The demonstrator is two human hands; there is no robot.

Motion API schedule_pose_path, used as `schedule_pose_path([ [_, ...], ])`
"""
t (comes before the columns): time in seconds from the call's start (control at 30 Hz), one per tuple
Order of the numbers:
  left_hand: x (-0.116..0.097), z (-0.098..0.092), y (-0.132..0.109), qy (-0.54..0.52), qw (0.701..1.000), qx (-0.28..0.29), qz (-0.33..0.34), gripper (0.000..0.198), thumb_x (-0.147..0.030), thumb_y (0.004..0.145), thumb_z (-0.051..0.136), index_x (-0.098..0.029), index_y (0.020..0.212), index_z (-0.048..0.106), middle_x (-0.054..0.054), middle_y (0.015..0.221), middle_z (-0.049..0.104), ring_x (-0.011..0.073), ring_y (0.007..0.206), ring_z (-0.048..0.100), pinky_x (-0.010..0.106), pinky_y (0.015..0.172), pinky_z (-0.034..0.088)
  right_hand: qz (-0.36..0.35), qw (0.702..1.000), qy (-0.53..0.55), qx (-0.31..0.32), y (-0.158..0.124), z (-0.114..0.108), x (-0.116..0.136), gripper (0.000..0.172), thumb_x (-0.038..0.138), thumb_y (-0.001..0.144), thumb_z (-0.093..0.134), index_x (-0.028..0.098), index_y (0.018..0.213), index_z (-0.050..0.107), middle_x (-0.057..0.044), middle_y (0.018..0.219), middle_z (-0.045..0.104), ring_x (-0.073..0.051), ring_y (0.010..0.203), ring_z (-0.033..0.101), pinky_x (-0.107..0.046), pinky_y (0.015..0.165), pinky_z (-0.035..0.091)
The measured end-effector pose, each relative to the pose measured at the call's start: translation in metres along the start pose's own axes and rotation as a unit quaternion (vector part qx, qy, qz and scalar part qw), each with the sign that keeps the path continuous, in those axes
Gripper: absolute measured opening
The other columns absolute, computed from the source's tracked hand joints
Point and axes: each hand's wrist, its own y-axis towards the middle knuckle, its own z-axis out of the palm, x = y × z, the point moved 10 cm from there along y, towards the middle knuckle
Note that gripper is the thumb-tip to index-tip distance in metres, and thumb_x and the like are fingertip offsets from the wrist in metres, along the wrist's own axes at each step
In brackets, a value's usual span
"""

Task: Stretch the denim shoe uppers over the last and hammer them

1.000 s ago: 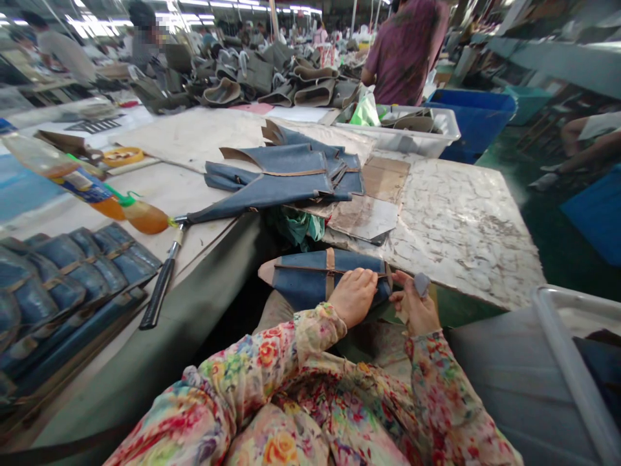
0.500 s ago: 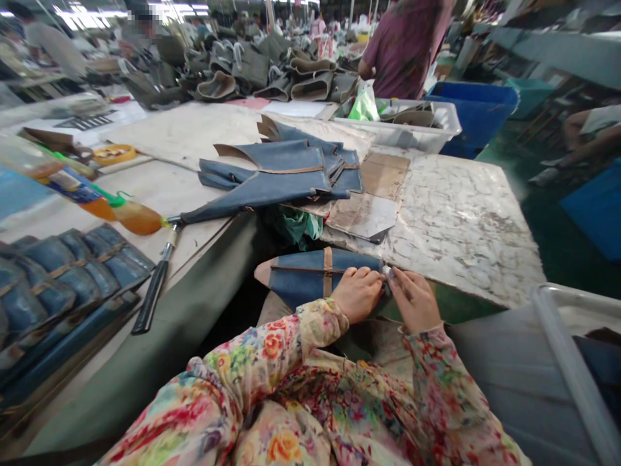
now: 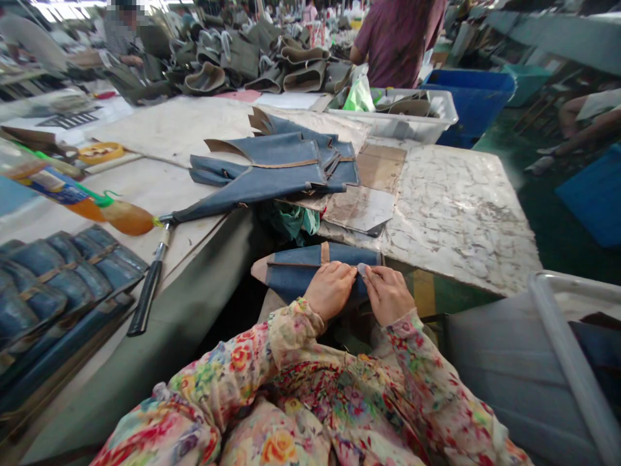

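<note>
A blue denim-like boot piece (image 3: 295, 268) with tan trim lies across my lap, below the table edge. My left hand (image 3: 330, 290) presses down on it with curled fingers. My right hand (image 3: 388, 294) is closed beside it, pinching a small grey block (image 3: 361, 268) against the piece. Both sleeves are floral. More blue pieces (image 3: 286, 165) are stacked on the table beyond my hands.
A hammer (image 3: 148, 291) lies on the left bench beside orange glue bottles (image 3: 97, 210) and rows of blue pieces (image 3: 53, 278). A white bin (image 3: 412, 120) and blue tubs (image 3: 475, 90) stand behind. A person in a maroon shirt (image 3: 398, 39) stands at the far table. A grey tray (image 3: 563, 349) sits at right.
My right hand has moved left onto the blue piece, bringing the grey block against it beside my left hand. The view has shifted slightly.
</note>
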Motion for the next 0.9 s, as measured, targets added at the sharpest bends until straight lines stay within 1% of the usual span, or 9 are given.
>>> schedule_pose_path([
  [0.1, 0.011, -0.005, -0.009, 0.010, 1.000, -0.011, -0.011, 0.027, -0.021, 0.090, 0.037, -0.017, 0.112, 0.052, 0.005, 0.101, 0.058, 0.0159, 0.100, 0.047, 0.032, 0.088, 0.035, -0.010, 1.000, 0.015, 0.016, 0.002, 0.007, 0.015, 0.034, 0.025, 0.090, 0.035, 0.017, 0.114, 0.058, -0.010, 0.099, 0.057, -0.022, 0.093, 0.048, -0.036, 0.084, 0.043],
  [0.27, 0.031, -0.016, -0.022, 0.027, 0.998, -0.031, -0.052, 0.024, -0.022, 0.089, 0.039, -0.020, 0.105, 0.057, 0.005, 0.102, 0.060, 0.0168, 0.101, 0.049, 0.034, 0.085, 0.034, -0.019, 0.999, 0.023, 0.042, 0.005, 0.019, 0.035, 0.034, 0.023, 0.090, 0.034, 0.019, 0.116, 0.056, -0.011, 0.097, 0.057, -0.023, 0.092, 0.047, -0.037, 0.083, 0.044],
  [0.37, 0.039, -0.017, -0.030, 0.024, 0.997, -0.044, -0.063, 0.027, -0.021, 0.089, 0.040, -0.021, 0.111, 0.055, 0.003, 0.111, 0.058, 0.0165, 0.105, 0.048, 0.033, 0.089, 0.035, -0.021, 0.998, 0.019, 0.053, 0.012, 0.023, 0.044, 0.033, 0.023, 0.090, 0.034, 0.018, 0.114, 0.057, -0.010, 0.097, 0.057, -0.023, 0.093, 0.047, -0.036, 0.082, 0.044],
  [0.47, 0.044, -0.017, -0.040, 0.012, 0.996, -0.066, -0.062, 0.032, -0.021, 0.089, 0.040, -0.021, 0.119, 0.051, 0.004, 0.119, 0.056, 0.0162, 0.111, 0.046, 0.032, 0.096, 0.034, -0.027, 0.997, 0.018, 0.071, 0.019, 0.026, 0.051, 0.033, 0.024, 0.090, 0.034, 0.018, 0.113, 0.057, -0.011, 0.097, 0.057, -0.023, 0.092, 0.047, -0.035, 0.080, 0.045],
  [0.6, 0.047, -0.017, -0.055, 0.007, 0.994, -0.093, -0.056, 0.037, -0.018, 0.088, 0.039, -0.018, 0.124, 0.047, 0.006, 0.127, 0.051, 0.0169, 0.123, 0.038, 0.036, 0.104, 0.030, -0.036, 0.995, 0.025, 0.084, 0.021, 0.029, 0.051, 0.031, 0.024, 0.089, 0.038, 0.017, 0.114, 0.056, -0.010, 0.098, 0.056, -0.023, 0.092, 0.047, -0.034, 0.081, 0.045],
  [0.77, 0.045, -0.012, -0.071, 0.007, 0.997, -0.067, -0.050, 0.040, -0.019, 0.088, 0.039, -0.015, 0.127, 0.043, 0.008, 0.136, 0.042, 0.0186, 0.132, 0.026, 0.038, 0.106, 0.029, -0.037, 0.994, 0.057, 0.089, 0.022, 0.030, 0.042, 0.031, 0.025, 0.087, 0.043, 0.020, 0.114, 0.057, -0.009, 0.099, 0.055, -0.022, 0.092, 0.049, -0.037, 0.082, 0.045],
  [0.9, 0.043, -0.014, -0.077, 0.018, 0.997, -0.063, -0.045, 0.040, -0.020, 0.088, 0.039, -0.015, 0.128, 0.043, 0.009, 0.136, 0.041, 0.0185, 0.132, 0.027, 0.037, 0.104, 0.031, -0.050, 0.987, 0.106, 0.114, 0.024, 0.032, 0.038, 0.032, 0.029, 0.087, 0.042, 0.020, 0.112, 0.058, -0.009, 0.097, 0.055, -0.021, 0.091, 0.051, -0.036, 0.083, 0.045],
])
